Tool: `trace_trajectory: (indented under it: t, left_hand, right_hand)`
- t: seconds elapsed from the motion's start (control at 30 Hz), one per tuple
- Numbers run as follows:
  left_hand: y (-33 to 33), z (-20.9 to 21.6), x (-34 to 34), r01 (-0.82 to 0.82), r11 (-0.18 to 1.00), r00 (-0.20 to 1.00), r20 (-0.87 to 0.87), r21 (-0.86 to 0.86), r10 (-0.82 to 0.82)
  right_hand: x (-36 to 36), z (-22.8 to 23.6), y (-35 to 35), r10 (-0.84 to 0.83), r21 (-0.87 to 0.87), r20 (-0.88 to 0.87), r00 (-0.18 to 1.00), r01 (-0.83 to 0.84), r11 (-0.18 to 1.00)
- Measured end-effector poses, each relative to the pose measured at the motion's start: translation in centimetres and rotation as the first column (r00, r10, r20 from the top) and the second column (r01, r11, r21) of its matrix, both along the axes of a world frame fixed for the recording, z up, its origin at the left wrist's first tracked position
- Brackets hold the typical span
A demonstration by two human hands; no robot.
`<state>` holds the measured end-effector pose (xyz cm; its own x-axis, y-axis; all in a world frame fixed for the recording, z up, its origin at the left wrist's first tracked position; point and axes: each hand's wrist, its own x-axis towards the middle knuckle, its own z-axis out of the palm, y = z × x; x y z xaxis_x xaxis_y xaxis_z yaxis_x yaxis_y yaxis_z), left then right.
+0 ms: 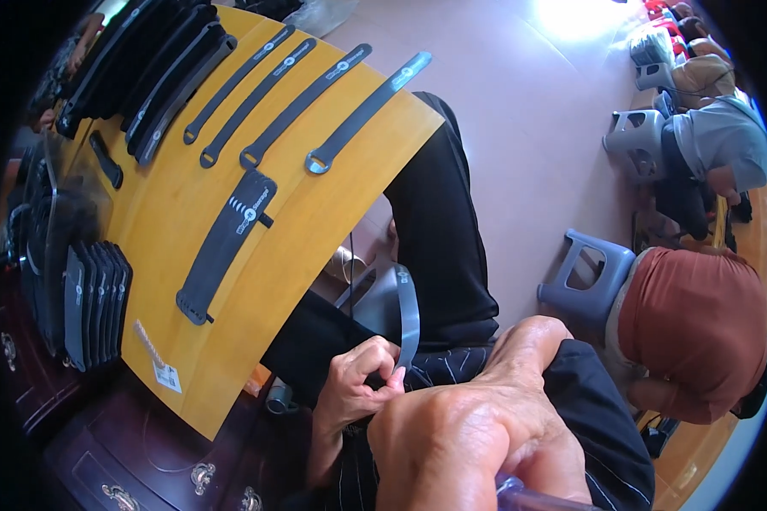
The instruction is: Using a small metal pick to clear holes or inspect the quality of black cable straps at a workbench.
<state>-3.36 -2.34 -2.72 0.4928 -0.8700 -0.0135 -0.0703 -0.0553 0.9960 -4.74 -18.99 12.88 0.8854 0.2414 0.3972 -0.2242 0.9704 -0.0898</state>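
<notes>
Head view: left hand (pixel 358 383) pinches the lower end of a grey strap (pixel 407 311) between thumb and forefinger, over the lap. The strap's long axis runs nearly upright in the picture, rising away from the fingertips toward the yellow table (pixel 315 213). Right hand (pixel 477 426) lies just beside, nearer the camera, fingers curled down; what they grip I cannot tell. Four similar straps (pixel 307 102) lie on the table, well apart.
</notes>
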Motion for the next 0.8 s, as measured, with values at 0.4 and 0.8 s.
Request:
trace_trajectory:
  t: [0.4,0.8]
  left_hand:
    - [1.2,1.6,1.0,-0.066,0.997,0.985,0.162,0.03,0.06]
    - [4.7,4.9,3.2,-0.203,0.974,0.875,0.428,-0.097,0.225]
  right_hand:
    - [1.1,-1.9,1.0,-0.148,-0.107,0.153,0.977,0.166,0.98]
    - [3.7,-9.0,-1.0,0.038,-0.944,0.283,0.958,0.286,-0.168]
